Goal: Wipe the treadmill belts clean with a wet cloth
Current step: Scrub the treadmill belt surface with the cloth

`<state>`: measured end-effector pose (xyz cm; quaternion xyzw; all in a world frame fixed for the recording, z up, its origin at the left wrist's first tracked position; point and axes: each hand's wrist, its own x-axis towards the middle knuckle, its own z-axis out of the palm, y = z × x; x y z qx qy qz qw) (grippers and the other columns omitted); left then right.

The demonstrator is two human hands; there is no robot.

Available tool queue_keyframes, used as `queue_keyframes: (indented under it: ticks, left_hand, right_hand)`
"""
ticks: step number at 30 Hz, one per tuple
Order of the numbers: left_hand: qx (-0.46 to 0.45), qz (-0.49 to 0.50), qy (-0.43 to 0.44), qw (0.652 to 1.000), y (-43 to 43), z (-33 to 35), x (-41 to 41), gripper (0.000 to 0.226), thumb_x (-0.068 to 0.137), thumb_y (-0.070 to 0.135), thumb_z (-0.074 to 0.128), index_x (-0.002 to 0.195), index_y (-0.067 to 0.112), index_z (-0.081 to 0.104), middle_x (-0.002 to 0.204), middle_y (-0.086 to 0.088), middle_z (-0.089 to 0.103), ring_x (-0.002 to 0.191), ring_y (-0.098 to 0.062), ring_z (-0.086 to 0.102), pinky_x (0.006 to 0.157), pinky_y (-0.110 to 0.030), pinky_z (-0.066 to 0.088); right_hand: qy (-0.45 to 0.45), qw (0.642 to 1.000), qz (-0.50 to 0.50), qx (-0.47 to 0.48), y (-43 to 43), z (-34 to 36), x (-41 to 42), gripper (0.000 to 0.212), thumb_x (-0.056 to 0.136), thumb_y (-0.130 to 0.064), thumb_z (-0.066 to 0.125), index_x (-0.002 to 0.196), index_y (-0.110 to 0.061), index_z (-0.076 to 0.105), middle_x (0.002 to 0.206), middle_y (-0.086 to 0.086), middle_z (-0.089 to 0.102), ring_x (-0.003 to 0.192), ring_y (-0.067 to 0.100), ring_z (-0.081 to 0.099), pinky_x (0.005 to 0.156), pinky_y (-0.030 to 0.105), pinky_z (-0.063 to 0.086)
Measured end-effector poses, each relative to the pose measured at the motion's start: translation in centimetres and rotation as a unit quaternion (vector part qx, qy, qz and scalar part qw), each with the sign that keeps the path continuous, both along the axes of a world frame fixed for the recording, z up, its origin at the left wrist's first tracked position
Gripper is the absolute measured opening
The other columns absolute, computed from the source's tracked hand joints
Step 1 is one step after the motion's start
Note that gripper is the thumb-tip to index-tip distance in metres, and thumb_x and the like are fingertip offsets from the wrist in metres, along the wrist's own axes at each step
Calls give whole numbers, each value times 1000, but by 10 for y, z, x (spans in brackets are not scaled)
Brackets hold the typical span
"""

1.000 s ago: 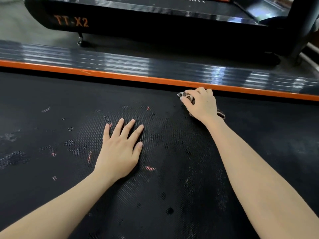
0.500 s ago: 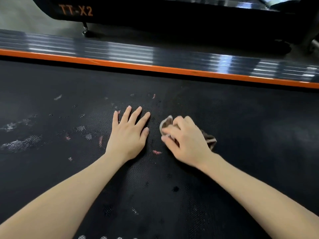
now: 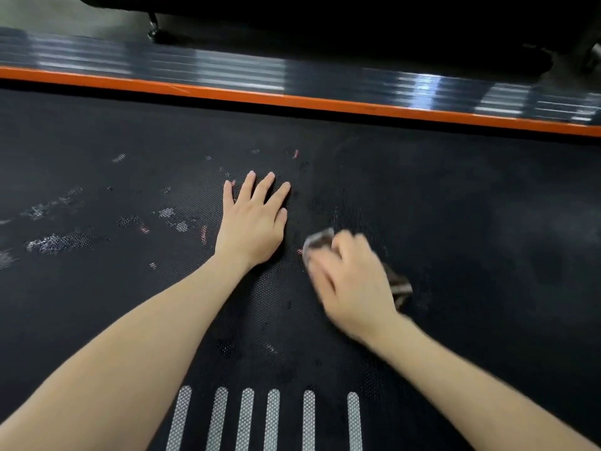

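While the left hand (image 3: 252, 222) lies flat, fingers straight, mid-frame on the black belt (image 3: 455, 206), the blurred right hand (image 3: 354, 284) grips a brownish cloth (image 3: 398, 284) pressed to the belt, right of centre.

Cloth (image 3: 320, 242) nearer, beside left hand (image 3: 253, 222)

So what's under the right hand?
A cloth on the belt. Its ends stick out from under the right hand; the middle is covered, and the picture is blurry there.
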<state>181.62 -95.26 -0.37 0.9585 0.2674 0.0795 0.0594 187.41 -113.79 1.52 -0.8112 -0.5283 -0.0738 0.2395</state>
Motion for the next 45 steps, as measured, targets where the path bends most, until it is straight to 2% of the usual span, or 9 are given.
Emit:
queue_keyframes:
  ticks: [5,12,19,22,25,31,37,40,45]
  left_hand:
    - [4,0,2,1000,-1,3,-1,49,100,34,28,148,26,27,156,-3,23,145,-29,10,115,-53,1]
    - [-8,2,7,1000,1,3,1,49,100,35,29,148,28,27,157,-2,21,145,-28,8,116,-53,0]
    - [-6,0,4,1000,1,4,-1,48,100,34,28,148,27,27,156,-3,22,145,-29,9,115,-54,1]
    - [-8,-1,1,1000,1,4,0,48,100,33,29,148,27,27,157,-3,21,145,-28,9,115,-53,0]
    - [-12,-2,-2,1000,2,3,1,48,100,33,30,148,27,28,156,-3,21,145,-28,9,115,-54,0]
    - [-4,0,-1,1000,1,3,0,48,100,34,29,147,27,28,156,-3,23,145,-30,10,115,-55,1]
    - [-6,-1,-8,1000,1,4,0,48,100,31,30,147,26,29,156,-3,22,145,-28,9,115,-54,1]
    - [-11,-1,-10,1000,1,5,0,49,100,32,30,148,26,28,156,-3,21,145,-27,7,115,-53,0]
    - [-11,1,2,1000,1,3,1,49,100,33,29,149,28,25,157,-1,17,146,-27,5,116,-53,-2]
  right_hand:
    - [-3,991,128,-43,-54,7,-36,33,94,-32,47,102,-11,70,86,8,54,75,23,46,62,36,41]
    - [-41,991,-128,-2,47,-1,20,40,92,-34,39,80,-9,68,82,14,53,70,30,47,54,41,46]
    - [-3,996,77,-48,-35,7,-47,34,93,-32,45,103,-11,71,88,10,56,74,26,48,59,36,41]
    - [-63,998,15,-23,10,4,-8,33,91,-30,45,87,-10,70,83,13,56,70,30,49,54,39,45]
    - [-49,996,-78,-6,33,5,6,34,91,-30,45,75,-10,68,80,11,56,67,28,47,51,39,44]
    - [3,998,55,-38,-31,4,-54,28,92,-31,51,97,-15,73,89,8,59,74,26,48,57,40,43]
    - [-36,998,-40,-40,21,3,-8,40,88,-42,47,112,-14,63,91,7,58,75,26,50,60,41,46]
    - [-35,998,-32,-46,22,-2,-6,50,86,-51,46,121,-19,62,94,6,58,78,25,50,61,38,46]
    - [-53,998,-42,-1,47,-6,12,35,85,-49,51,95,-23,73,85,5,56,74,26,50,56,37,45]
